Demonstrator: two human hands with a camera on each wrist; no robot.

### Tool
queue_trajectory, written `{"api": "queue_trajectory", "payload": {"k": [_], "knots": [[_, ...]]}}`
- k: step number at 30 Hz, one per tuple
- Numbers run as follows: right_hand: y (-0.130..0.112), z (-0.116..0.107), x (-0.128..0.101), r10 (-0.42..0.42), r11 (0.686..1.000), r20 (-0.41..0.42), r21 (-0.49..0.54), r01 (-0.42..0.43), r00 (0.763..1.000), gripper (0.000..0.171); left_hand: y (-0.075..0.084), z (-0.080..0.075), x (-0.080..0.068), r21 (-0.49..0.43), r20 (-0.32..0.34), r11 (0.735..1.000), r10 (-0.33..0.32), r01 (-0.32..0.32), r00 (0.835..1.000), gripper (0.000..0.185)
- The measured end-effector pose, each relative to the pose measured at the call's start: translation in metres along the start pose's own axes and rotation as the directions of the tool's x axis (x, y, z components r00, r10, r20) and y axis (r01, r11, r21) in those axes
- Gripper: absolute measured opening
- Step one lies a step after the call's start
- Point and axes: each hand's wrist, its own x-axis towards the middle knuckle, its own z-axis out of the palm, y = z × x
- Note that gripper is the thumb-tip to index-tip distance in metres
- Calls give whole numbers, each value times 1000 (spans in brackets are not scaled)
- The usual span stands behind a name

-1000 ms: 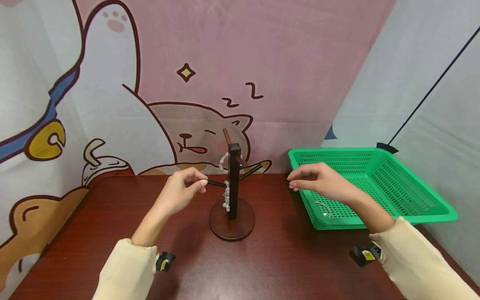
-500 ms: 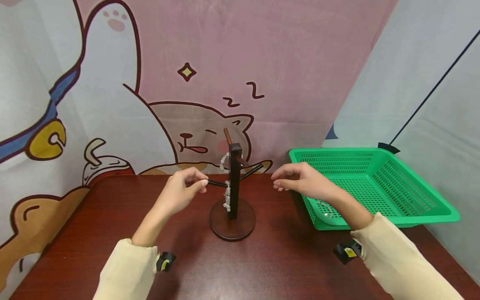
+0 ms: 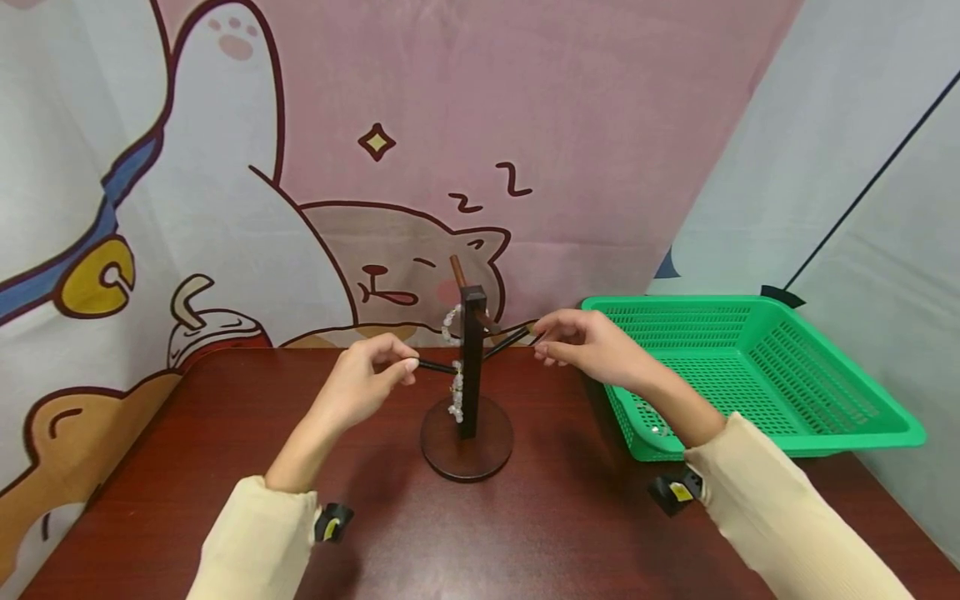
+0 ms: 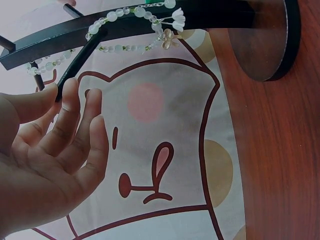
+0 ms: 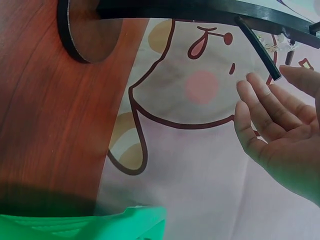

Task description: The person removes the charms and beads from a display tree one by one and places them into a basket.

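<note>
basket, beads inside, left hand pinching peg

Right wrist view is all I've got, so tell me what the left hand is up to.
Observer: The left hand is pinching the outer end of a black peg on the stand.
Operator: Anything hanging on that peg?
Observer: Yes, a pale beaded bracelet with small flower charms.
Operator: I only catch the edge of the green basket. Anything inside?
Observer: Something small and shiny shows in the near left corner of the green basket, in the head view; too little of it shows to say what it is.
</note>
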Motion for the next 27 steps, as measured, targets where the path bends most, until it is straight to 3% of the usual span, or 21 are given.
{"api": "queue_trajectory", "payload": {"k": [12, 27], "knots": [[-4, 4, 11, 3, 999, 11, 47, -3, 1000, 23, -1, 0, 0, 0, -5, 1000, 1, -1, 1000, 7], [0, 9, 16, -34, 999, -13, -18, 34, 999, 17, -2, 3, -1, 12, -52, 1000, 24, -23, 998, 5]]}}
